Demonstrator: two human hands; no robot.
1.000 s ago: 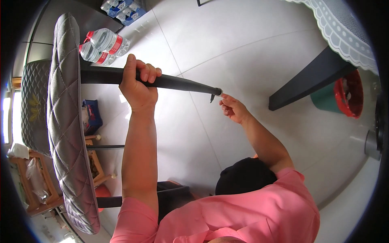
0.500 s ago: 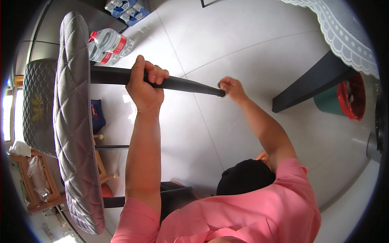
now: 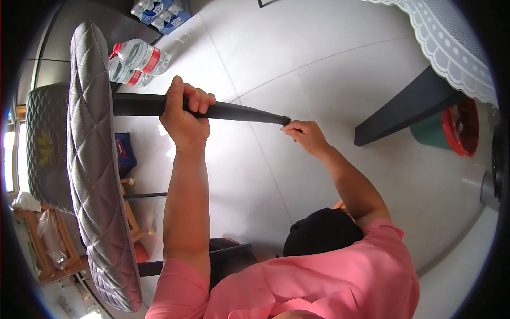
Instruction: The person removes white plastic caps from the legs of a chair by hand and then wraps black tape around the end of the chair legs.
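Note:
A chair lies tipped over at the left, its grey quilted seat [image 3: 95, 170] standing on edge and its quilted backrest [image 3: 48, 146] behind. My left hand [image 3: 186, 114] is wrapped around one black chair leg [image 3: 239, 112], which points right and narrows toward its end. At that end, my right hand [image 3: 307, 137] is closed, thumb and fingers pinched against the rim of the leg's tip. Whatever lies between those fingertips is too small to make out. Another black chair leg [image 3: 151, 268] runs behind my left arm.
Large water bottles [image 3: 143, 57] stand behind the seat, near packs of bottles [image 3: 164, 16]. At the right are a dark table leg [image 3: 404, 109], a lace tablecloth [image 3: 451, 58] and a green bin [image 3: 433, 132] with a red liner. A wooden rack [image 3: 58, 250] is far left.
My right hand has turned and come slightly left and down, from just beyond the leg's tip to against its lower edge. The chair and my left hand have shifted slightly left.

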